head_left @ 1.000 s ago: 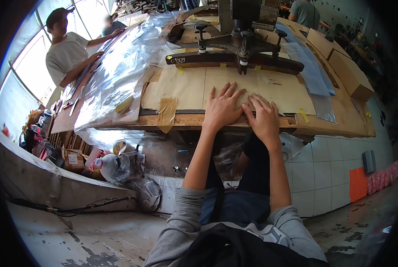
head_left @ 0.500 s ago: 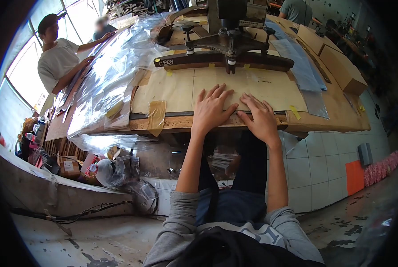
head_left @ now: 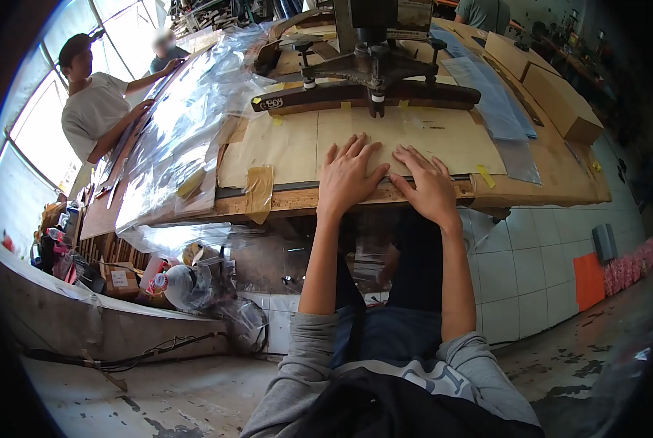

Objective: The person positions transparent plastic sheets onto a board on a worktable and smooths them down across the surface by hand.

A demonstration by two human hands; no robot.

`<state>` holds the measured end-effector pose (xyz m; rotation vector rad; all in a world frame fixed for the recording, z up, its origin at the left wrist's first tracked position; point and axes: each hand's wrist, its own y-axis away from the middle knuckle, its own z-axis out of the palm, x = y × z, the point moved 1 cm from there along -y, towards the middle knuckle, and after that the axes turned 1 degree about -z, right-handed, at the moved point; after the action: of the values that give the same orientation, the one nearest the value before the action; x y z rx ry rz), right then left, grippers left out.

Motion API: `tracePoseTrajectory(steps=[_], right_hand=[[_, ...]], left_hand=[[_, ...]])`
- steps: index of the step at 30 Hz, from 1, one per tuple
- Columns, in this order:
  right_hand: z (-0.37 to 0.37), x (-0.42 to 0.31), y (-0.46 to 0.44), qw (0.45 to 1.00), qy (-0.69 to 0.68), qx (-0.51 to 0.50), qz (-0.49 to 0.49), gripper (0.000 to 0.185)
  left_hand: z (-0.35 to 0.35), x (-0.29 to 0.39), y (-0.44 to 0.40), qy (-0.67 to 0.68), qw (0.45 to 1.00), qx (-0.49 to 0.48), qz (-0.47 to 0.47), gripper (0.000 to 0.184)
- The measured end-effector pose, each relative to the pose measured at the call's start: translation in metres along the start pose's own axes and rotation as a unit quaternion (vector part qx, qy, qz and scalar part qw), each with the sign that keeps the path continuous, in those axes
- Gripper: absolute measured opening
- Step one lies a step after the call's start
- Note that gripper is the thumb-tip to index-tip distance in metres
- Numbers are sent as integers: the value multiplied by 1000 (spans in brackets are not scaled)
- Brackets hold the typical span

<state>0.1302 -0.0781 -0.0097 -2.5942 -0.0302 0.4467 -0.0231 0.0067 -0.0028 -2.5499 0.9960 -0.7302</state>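
My left hand (head_left: 349,177) lies flat with spread fingers on a pale yellowish sheet (head_left: 275,150), near its front edge. To its right, my right hand (head_left: 426,184) rests on the same sheet, palm down and fingers stretched. Neither hand holds anything. Just beyond my fingertips, a long dark bar marked with white writing (head_left: 443,95) hangs from a black metal machine head (head_left: 376,69) over the back of the sheet. Yellow tape (head_left: 259,193) hangs down over the wooden table edge left of my hands, and a smaller yellow strip (head_left: 485,176) sticks near the sheet's right corner.
Clear plastic sheeting (head_left: 177,124) covers the table's left side, where a person in a white shirt (head_left: 104,109) stands. Cardboard boxes (head_left: 560,102) stand at the right. A plastic bottle (head_left: 183,286) and other clutter sit below left. An orange sheet (head_left: 589,281) lies on the tiled floor.
The view has shifted slightly. My right hand's fingers sit a little further forward and more spread on the sheet; my left hand stays about where it was.
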Motion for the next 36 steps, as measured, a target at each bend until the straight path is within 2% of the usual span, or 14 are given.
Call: tracePoseTrajectory(steps=[21, 36], right_hand=[[2, 7, -11, 1000, -11, -8, 19, 43], [10, 20, -29, 998, 38, -45, 17, 43]], left_hand=[[1, -1, 0, 25, 999, 24, -10, 44], [4, -4, 0, 46, 998, 28, -13, 42]])
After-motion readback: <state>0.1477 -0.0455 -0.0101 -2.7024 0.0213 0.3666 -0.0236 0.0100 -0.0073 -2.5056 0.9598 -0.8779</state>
